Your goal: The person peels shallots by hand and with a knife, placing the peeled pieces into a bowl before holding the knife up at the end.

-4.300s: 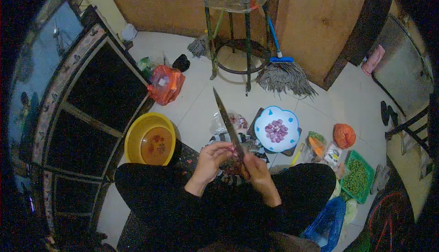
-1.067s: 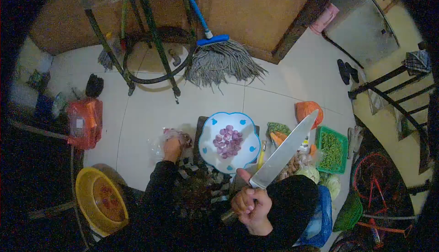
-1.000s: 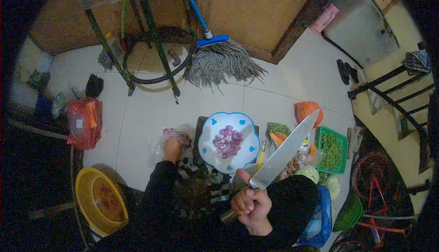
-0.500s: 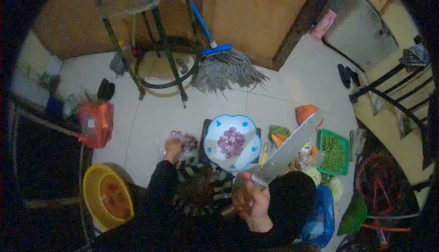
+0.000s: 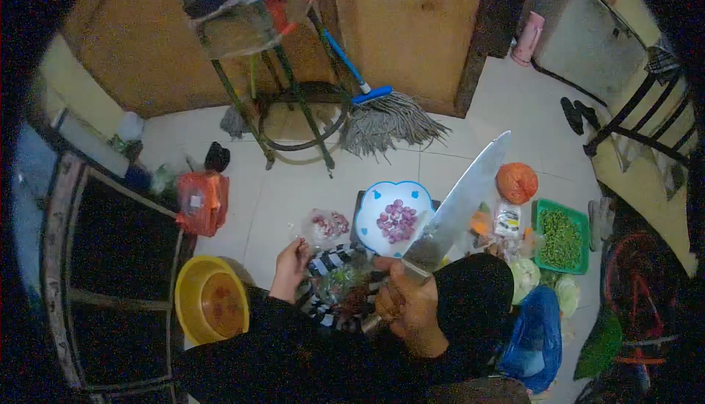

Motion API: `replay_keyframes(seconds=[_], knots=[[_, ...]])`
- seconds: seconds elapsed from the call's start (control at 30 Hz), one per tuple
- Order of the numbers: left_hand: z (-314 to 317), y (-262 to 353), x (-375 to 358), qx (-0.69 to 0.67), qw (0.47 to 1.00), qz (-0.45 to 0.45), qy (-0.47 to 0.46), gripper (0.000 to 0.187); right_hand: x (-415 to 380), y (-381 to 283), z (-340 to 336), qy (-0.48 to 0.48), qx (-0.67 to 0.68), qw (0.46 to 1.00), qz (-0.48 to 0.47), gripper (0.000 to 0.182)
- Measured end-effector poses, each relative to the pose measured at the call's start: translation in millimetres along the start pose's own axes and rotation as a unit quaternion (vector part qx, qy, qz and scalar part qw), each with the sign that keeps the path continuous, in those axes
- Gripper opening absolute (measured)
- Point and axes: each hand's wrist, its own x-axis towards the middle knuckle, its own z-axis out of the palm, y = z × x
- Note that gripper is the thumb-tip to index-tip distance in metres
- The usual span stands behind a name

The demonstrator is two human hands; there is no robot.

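Observation:
My right hand [image 5: 404,303] grips the handle of a large knife [image 5: 463,206], whose broad blade points up and to the right. The blade passes over the right edge of a white, blue-rimmed plate [image 5: 371,217] holding peeled purple shallots [image 5: 397,220]. My left hand [image 5: 291,266] is just below a clear plastic bag [image 5: 323,229] with reddish pieces in it; its fingers are closed, and what they hold, if anything, is too small to name. Between my hands lies a black-and-white striped cloth [image 5: 323,261] with scraps on it.
A yellow basin [image 5: 192,301] stands at left, near a red bag [image 5: 202,202]. On the right are a green tray [image 5: 580,257] of cut green vegetables, an orange bundle [image 5: 517,183], cabbage [image 5: 524,281] and a blue bag [image 5: 534,338]. A mop [image 5: 396,121] and stool are behind.
The view has shifted, so most things appear farther right. My left hand has come back from the clear bag toward me. The knife in my right hand has turned more upright.

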Motion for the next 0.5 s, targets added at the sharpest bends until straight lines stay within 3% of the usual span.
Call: replay_keyframes(seconds=[0.2, 0.3, 0.5], knots=[[24, 17, -78, -0.033, 0.999, 0.025, -0.005, 0.017, -22, -5, 1, -0.065, -0.016, 0.997, -0.028, 0.022], [29, 17, -95, -0.083, 0.995, 0.025, -0.054, 0.019, -30, -7, 3, -0.082, -0.044, 0.995, -0.039, 0.021], [56, 27, -156, -0.027, 0.994, 0.043, -0.093, 0.026, -48, -11, 9, -0.141, -0.022, 0.988, -0.053, 0.02]])
